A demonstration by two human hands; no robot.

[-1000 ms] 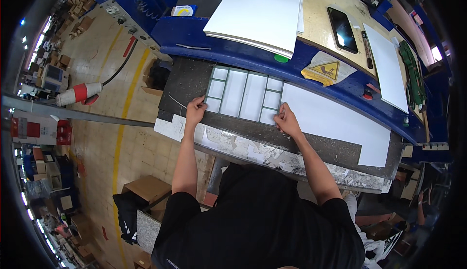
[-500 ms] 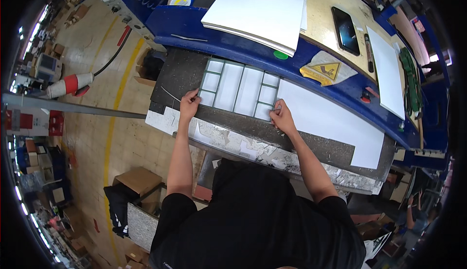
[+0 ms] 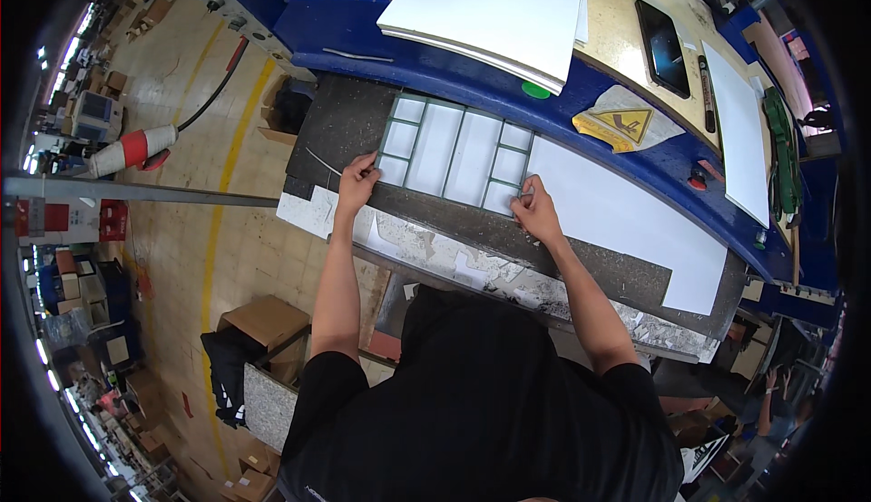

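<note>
A thin dark green grid frame (image 3: pixel 455 152) lies flat on the bench, its strips dividing it into long and small cells. White sheet shows through the cells. My left hand (image 3: pixel 357 184) is closed in a pinch at the frame's near left corner. At the near right corner, the fingers of my right hand (image 3: pixel 539 212) pinch the frame's edge. The large white sheet (image 3: pixel 626 216) spreads out to the right, with a stepped cut at its near right end. Fingertips partly hide both corners of the frame.
A stack of white sheets (image 3: pixel 485 21) rests on the blue machine beam (image 3: pixel 435 71) beyond the frame. A phone (image 3: pixel 663 48) and a black marker (image 3: pixel 707 93) lie on the wooden top. Paper scraps (image 3: pixel 472 268) litter the bench's near ledge. A thin strip (image 3: pixel 323 161) lies left of my left hand.
The whole view has shifted slightly, so the bench appears a little higher and further right. Both hands stay at the same corners of the frame.
</note>
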